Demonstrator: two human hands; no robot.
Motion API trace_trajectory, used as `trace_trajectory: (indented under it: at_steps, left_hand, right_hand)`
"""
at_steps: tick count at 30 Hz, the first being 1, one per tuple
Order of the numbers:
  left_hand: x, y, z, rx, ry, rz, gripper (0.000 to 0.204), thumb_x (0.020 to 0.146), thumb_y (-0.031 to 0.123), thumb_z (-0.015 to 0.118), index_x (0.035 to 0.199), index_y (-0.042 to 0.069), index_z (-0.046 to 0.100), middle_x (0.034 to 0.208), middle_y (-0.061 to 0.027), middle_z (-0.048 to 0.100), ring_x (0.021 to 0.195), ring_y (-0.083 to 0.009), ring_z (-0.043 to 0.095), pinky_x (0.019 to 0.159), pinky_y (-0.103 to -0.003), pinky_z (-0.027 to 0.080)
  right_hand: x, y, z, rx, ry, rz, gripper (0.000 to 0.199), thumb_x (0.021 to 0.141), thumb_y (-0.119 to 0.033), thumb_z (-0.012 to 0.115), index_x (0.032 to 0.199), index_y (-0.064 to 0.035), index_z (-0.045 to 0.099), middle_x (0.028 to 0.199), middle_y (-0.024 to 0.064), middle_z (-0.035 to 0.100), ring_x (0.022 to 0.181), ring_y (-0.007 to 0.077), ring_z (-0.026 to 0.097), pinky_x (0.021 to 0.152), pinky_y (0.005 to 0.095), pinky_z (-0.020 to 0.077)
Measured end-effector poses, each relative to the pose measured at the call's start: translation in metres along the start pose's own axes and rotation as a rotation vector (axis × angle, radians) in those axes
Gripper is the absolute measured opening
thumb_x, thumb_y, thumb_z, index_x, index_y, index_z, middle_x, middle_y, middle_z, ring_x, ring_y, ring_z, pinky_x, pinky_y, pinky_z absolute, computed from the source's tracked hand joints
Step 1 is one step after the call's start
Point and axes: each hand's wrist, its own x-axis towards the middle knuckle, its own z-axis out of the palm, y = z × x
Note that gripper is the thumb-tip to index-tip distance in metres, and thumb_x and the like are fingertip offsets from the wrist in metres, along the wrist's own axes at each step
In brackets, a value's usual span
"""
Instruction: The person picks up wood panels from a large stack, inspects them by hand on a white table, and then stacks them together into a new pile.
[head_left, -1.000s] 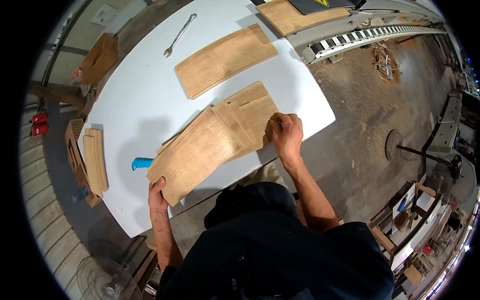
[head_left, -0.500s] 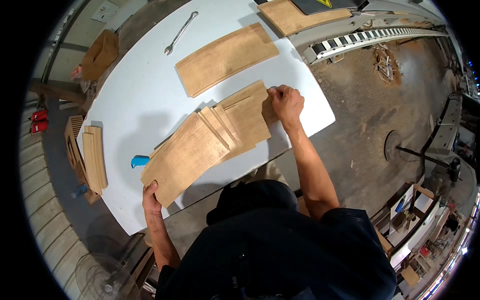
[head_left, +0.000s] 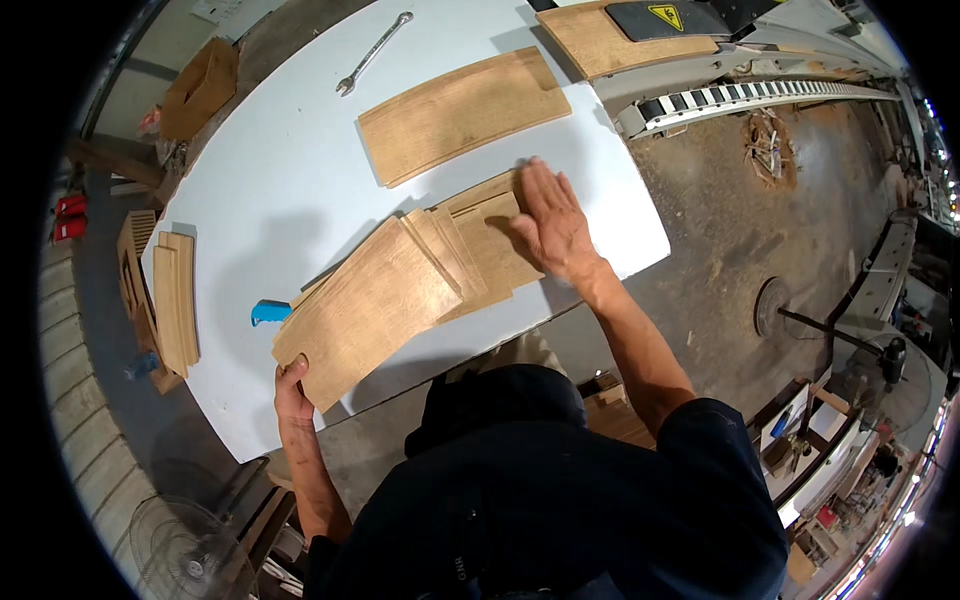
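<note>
A fanned stack of thin curved wooden veneer sheets [head_left: 400, 290] lies on the white table [head_left: 270, 190]. My left hand [head_left: 292, 385] grips the near left corner of the top sheet, thumb on top. My right hand [head_left: 550, 220] lies flat, fingers together, on the right end of the stack. A separate single curved wooden sheet [head_left: 460, 112] rests farther back on the table.
A blue-handled tool [head_left: 268, 312] pokes out from under the stack's left edge. A wrench [head_left: 372, 52] lies at the table's far side. More curved wooden pieces [head_left: 175, 300] sit at the left edge. A roller conveyor [head_left: 760, 95] runs at the upper right; a fan [head_left: 175, 545] stands below.
My right hand has slid left from the stack's far right corner and flattened on the sheets. The stack has shifted slightly left and fanned out; my left hand stays at its near corner.
</note>
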Motion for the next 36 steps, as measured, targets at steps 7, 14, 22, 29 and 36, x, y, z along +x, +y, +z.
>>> trace_trajectory:
  at_steps: [7,14,22,29,36]
  left_hand:
    - [0.000,0.001,0.005,-0.047,-0.023,-0.024,0.068,0.073,0.017,0.078,0.129,-0.007,0.046,0.117,-0.0155,0.061,0.104,-0.0273,0.062,0.090,-0.038,0.051]
    - [0.002,-0.001,-0.001,-0.014,-0.035,0.001,0.068,0.074,0.017,0.077,0.130,-0.006,0.046,0.118,-0.0151,0.061,0.105,-0.0269,0.062,0.091,-0.038,0.051]
    - [0.006,0.000,-0.006,-0.005,-0.022,-0.009,0.069,0.073,0.017,0.077,0.130,-0.006,0.045,0.118,-0.0156,0.061,0.105,-0.0277,0.062,0.092,-0.039,0.050]
    - [0.003,0.006,0.000,0.001,-0.012,-0.019,0.072,0.072,0.017,0.078,0.130,-0.007,0.045,0.118,-0.0156,0.061,0.104,-0.0277,0.062,0.091,-0.039,0.051]
    - [0.001,0.014,0.008,0.038,-0.050,-0.069,0.069,0.072,0.014,0.075,0.130,-0.006,0.045,0.118,-0.0155,0.061,0.102,-0.0280,0.063,0.091,-0.039,0.052]
  right_hand:
    - [-0.007,-0.018,-0.009,0.110,-0.018,-0.145,0.073,0.094,-0.043,0.050,0.142,0.0071,0.028,0.145,0.0292,0.032,0.136,0.0442,0.029,0.113,0.0507,0.0223]
    - [-0.019,0.033,-0.021,-0.104,-0.031,0.135,0.084,0.091,-0.051,0.052,0.139,0.0132,0.027,0.144,0.0312,0.031,0.135,0.0434,0.030,0.113,0.0504,0.0211]
    - [-0.034,-0.022,-0.010,-0.115,-0.043,0.184,0.101,0.084,-0.064,0.053,0.142,0.0128,0.020,0.145,0.0333,0.029,0.139,0.0447,0.022,0.114,0.0529,0.0150]
    - [-0.020,-0.002,-0.015,-0.032,-0.093,0.020,0.098,0.088,-0.068,0.041,0.143,0.0112,0.021,0.146,0.0303,0.030,0.140,0.0422,0.022,0.116,0.0493,0.0142]
    - [-0.045,-0.012,-0.019,0.207,0.081,0.239,0.087,0.082,-0.036,0.071,0.138,0.0148,0.029,0.127,0.0302,0.049,0.116,0.0427,0.047,0.100,0.0435,0.0389]
